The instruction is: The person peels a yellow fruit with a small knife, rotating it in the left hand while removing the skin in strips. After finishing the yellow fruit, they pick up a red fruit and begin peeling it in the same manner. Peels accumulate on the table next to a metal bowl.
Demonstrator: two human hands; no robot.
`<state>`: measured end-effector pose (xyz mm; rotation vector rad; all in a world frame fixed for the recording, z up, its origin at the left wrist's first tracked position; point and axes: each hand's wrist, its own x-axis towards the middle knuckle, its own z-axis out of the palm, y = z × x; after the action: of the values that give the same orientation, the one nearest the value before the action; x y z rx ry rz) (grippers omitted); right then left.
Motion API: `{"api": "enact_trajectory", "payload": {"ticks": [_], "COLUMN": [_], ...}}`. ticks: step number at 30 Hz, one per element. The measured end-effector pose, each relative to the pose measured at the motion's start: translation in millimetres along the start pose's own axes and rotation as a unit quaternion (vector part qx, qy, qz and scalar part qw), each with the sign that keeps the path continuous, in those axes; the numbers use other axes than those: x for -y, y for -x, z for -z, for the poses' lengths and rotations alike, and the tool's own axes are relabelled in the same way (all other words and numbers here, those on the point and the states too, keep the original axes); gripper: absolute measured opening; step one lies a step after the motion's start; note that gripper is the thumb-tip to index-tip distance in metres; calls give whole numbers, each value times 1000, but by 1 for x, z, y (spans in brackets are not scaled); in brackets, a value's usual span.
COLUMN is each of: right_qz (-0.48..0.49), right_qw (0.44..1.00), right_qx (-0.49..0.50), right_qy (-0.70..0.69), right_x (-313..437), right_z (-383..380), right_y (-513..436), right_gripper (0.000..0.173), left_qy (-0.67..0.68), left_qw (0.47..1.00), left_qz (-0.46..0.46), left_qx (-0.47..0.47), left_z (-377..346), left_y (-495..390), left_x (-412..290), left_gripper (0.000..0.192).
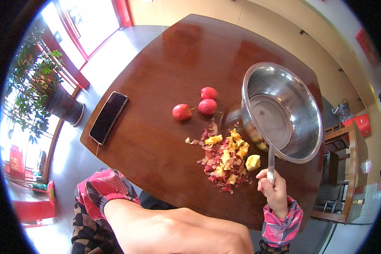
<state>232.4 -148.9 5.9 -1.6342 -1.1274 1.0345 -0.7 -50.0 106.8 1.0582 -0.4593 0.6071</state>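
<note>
My right hand (273, 187) grips the pale handle of a small knife (271, 162), its blade pointing up in front of the rim of a stainless steel bowl (300, 101). Close to the camera, my left hand (190, 228) shows its back; its fingers are hidden, so whether it holds anything is unclear. A pile of red fruit peelings (214, 158) lies on the table, with several yellow core pieces (236, 143) on it. Between pile and knife sits a peeled yellow fruit piece (253, 162). Farther back are three red apples (207, 106), two of them touching.
The dark brown wooden table (152, 127) has curved-looking edges. A smartphone (108, 117) lies near its left edge. On the floor at left stands a potted plant (63, 101). Beyond the right edge are wooden furniture (349, 177) and a kettle (343, 111).
</note>
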Motion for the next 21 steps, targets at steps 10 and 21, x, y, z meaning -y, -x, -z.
{"api": "enact_trajectory", "payload": {"ticks": [10,21], "right_qz": [4,26], "right_qw": [1000,1000], "right_qx": [-1,13], "right_qy": [-3,-2], "right_x": [-1,1], "right_z": [0,0], "right_y": [1,-1], "right_gripper": [12,15], "left_qy": [12,43], "left_qw": [1000,915], "left_qz": [-12,233], "left_qx": [-16,-328], "left_z": [-6,41], "left_y": [1,28], "left_x": [0,13], "left_gripper": [33,53]}}
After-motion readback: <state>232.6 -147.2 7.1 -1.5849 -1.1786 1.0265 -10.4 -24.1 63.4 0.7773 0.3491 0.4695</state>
